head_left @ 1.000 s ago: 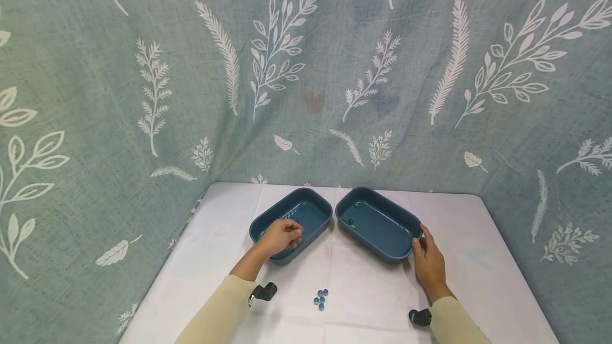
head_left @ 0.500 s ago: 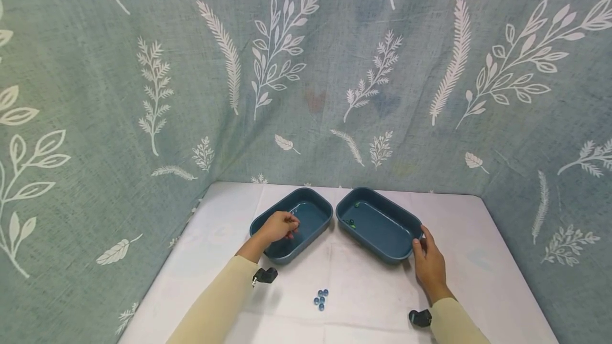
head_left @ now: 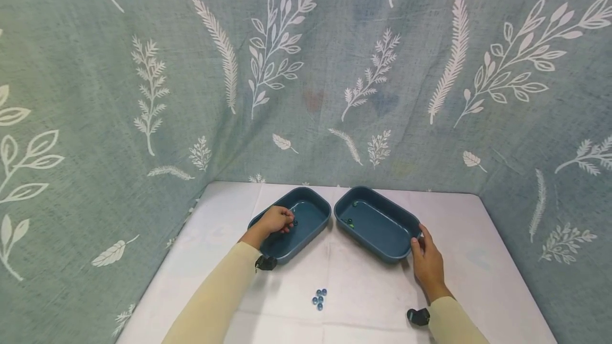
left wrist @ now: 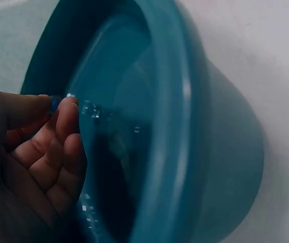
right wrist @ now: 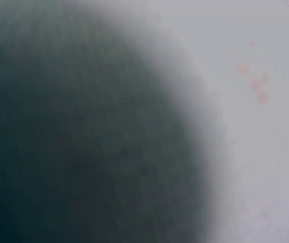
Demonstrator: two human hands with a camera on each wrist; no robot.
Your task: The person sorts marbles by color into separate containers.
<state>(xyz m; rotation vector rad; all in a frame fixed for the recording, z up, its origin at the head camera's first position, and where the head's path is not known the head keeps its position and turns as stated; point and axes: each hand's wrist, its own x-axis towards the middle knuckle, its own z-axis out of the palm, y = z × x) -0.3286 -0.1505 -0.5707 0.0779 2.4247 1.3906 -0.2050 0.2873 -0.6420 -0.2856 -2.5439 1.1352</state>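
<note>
In the head view my left hand [head_left: 276, 220] is over the left blue tray [head_left: 313, 238], inside its rim. The left wrist view has thumb and index finger pinching a small blue marble [left wrist: 55, 103], mostly hidden by the fingertips. A dark marble [head_left: 295, 222] shows in the tray just beside the fingers. My right hand [head_left: 428, 264] touches the near right end of the right blue tray [head_left: 382, 227], thumb and fingers against its outside with a gap between them. That tray holds a few green marbles [head_left: 350, 223] toward its left side.
Several clear blue marbles [head_left: 320, 299] lie clustered on the white cloth [head_left: 363, 301] in front of the trays. A leaf-patterned curtain [head_left: 306, 68] stands behind and at both sides. The right wrist view is mostly a blurred dark shape.
My left hand has moved up and slightly left, deeper over the left tray, and the dark marble has come into view beside its fingers. The right hand stays at its tray.
</note>
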